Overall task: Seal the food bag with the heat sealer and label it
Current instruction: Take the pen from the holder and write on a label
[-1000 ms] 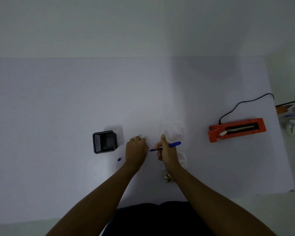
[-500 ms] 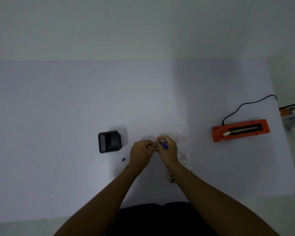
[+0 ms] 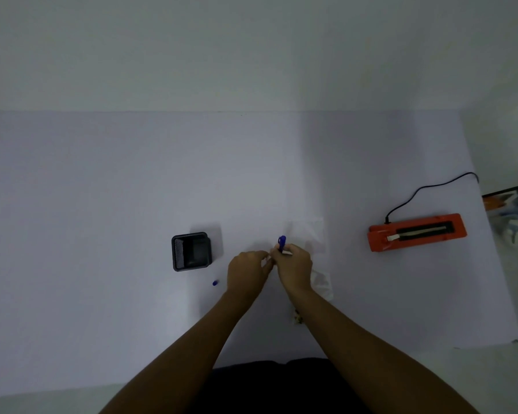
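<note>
A: Head view: what is seen in the black container on the table?

B: Only a dark interior is made out; no contents can be told. A small blue cap lies just beside it.

A: And the food bag?

B: It is laid flat near the middle, partly hidden under the right hand; its contents are too faint to be told.

A: The grip?

B: A blue pen is pinched upright in the right hand. The left hand is curled, fingertips touching the right; what it pinches cannot be told. The orange heat sealer is set well apart, to the right.
</note>
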### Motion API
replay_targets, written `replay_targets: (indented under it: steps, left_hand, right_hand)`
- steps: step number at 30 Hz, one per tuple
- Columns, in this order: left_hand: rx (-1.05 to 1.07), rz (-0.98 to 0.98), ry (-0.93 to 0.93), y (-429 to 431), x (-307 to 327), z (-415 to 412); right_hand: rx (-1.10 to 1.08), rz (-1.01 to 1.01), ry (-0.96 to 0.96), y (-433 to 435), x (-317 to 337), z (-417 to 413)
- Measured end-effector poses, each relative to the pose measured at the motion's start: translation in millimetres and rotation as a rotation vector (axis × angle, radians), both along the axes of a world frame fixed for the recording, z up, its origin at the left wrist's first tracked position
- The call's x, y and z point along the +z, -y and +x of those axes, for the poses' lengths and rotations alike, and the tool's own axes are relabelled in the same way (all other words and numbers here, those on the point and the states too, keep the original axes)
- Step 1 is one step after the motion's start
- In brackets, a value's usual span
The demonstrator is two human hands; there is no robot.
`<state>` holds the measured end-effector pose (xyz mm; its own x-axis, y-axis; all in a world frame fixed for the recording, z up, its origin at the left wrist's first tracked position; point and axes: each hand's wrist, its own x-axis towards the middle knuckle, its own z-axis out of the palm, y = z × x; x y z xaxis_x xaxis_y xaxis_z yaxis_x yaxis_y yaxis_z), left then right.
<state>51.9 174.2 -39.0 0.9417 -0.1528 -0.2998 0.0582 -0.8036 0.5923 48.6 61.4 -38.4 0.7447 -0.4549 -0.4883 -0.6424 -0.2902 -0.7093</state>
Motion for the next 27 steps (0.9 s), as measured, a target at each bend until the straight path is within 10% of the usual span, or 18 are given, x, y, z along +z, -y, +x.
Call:
replay_targets:
  steps: [12, 27]
  left_hand:
    - [0.350, -0.334, -0.179, 2.1, -4.7, 1.5]
    - [0.413, -0.244, -0.386, -2.4, -21.6, 10.8]
  right_hand:
    - [0.122, 0.171, 0.226, -8.7, -3.2, -0.2]
    - [0.491, -0.066, 0.371, -12.1, -28.9, -0.9]
